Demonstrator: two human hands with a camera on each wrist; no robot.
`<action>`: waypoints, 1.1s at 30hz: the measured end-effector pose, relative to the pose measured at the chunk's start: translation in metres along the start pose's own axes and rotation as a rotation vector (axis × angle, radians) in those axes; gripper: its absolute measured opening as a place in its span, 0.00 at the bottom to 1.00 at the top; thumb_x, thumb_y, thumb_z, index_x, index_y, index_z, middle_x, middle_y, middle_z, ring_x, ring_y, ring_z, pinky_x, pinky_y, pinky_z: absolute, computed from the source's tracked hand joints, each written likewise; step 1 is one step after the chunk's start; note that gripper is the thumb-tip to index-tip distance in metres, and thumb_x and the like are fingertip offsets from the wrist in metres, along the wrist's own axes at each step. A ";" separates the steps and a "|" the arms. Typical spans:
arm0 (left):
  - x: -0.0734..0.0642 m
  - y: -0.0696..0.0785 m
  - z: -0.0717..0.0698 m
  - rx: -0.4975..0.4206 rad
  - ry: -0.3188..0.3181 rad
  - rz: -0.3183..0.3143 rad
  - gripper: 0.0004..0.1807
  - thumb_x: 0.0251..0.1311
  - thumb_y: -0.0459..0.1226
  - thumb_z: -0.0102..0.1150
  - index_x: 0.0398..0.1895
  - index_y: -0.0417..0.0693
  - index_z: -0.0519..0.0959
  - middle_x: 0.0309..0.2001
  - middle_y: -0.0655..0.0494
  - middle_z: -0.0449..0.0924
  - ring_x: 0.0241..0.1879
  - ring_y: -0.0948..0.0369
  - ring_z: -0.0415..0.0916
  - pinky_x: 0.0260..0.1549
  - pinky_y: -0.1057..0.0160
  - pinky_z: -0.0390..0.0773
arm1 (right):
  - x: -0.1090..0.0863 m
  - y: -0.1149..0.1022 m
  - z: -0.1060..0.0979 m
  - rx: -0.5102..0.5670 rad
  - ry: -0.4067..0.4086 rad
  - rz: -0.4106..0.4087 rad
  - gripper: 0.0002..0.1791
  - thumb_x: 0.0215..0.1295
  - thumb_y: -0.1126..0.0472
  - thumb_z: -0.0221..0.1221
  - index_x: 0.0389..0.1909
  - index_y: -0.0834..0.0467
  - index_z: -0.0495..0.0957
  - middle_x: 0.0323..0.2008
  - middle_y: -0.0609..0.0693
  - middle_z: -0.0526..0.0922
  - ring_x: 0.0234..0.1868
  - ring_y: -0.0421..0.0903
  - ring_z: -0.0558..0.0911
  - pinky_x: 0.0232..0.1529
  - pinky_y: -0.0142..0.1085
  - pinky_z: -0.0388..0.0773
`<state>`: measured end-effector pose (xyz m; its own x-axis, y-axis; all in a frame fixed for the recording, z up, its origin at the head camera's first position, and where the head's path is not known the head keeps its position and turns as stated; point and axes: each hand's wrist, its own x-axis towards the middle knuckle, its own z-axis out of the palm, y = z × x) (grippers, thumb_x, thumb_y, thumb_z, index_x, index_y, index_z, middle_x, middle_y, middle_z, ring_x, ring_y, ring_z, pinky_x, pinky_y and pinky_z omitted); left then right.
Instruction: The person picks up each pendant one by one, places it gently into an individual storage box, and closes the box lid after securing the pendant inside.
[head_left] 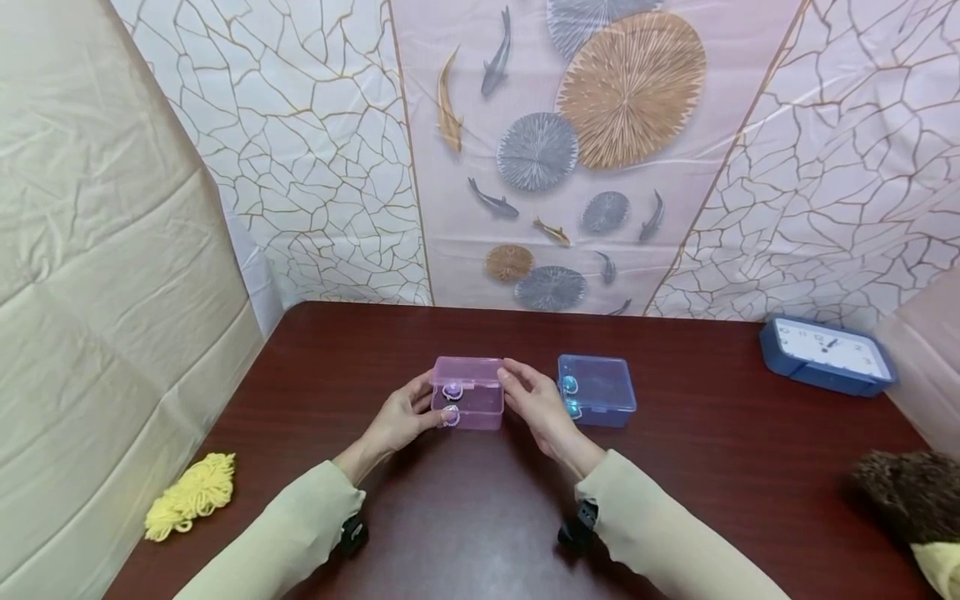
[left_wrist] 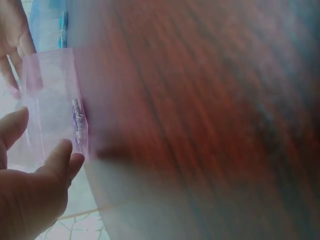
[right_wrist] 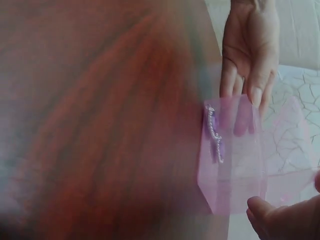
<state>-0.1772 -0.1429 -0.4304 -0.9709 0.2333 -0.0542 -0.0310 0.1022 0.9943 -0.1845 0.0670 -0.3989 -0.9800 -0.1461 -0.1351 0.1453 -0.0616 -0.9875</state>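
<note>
A small see-through pink plastic box (head_left: pixel 480 419) stands on the table with its hinged lid (head_left: pixel 468 370) raised. Two purple pieces of jewellery (head_left: pixel 452 392) with pale beaded rims lie inside at its left; their exact kind is unclear. My left hand (head_left: pixel 399 421) grips the left side, thumb at the front and fingers behind. At the right, my right hand (head_left: pixel 542 408) pinches the lid's corner between thumb and forefinger. Just beyond that hand is a closed blue see-through box (head_left: pixel 600 383) holding two similar turquoise pieces (head_left: pixel 570 385).
Yellow yarn (head_left: pixel 193 496) lies at the table's left edge. A blue clock (head_left: pixel 828 354) stands at the back right, and a brown fuzzy bundle (head_left: pixel 911 496) sits at the right edge. Patterned cloth (head_left: pixel 525 233) hangs behind the dark wooden table (head_left: pixel 465 533).
</note>
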 end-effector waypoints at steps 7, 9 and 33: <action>0.001 0.000 0.004 -0.045 0.001 0.004 0.41 0.55 0.22 0.58 0.70 0.31 0.51 0.69 0.33 0.55 0.65 0.42 0.60 0.51 0.64 0.77 | -0.004 0.010 -0.002 -0.076 -0.011 0.000 0.28 0.67 0.71 0.51 0.66 0.72 0.58 0.67 0.65 0.62 0.67 0.55 0.63 0.64 0.46 0.65; 0.002 -0.001 0.004 -0.048 0.000 -0.002 0.42 0.54 0.24 0.59 0.71 0.32 0.50 0.69 0.33 0.55 0.65 0.42 0.60 0.52 0.63 0.77 | -0.004 0.012 -0.003 -0.088 -0.011 -0.020 0.28 0.66 0.72 0.51 0.66 0.73 0.58 0.66 0.66 0.62 0.68 0.57 0.62 0.64 0.47 0.64; 0.012 -0.003 0.011 -0.018 0.067 0.053 0.32 0.64 0.29 0.53 0.70 0.33 0.54 0.69 0.37 0.58 0.65 0.46 0.61 0.60 0.58 0.68 | 0.001 0.023 -0.003 0.024 0.028 -0.020 0.27 0.67 0.74 0.46 0.67 0.74 0.55 0.68 0.68 0.56 0.70 0.56 0.57 0.69 0.46 0.56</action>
<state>-0.1858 -0.1297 -0.4348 -0.9849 0.1729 0.0045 0.0175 0.0736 0.9971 -0.1830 0.0687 -0.4218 -0.9861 -0.1170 -0.1182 0.1288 -0.0878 -0.9878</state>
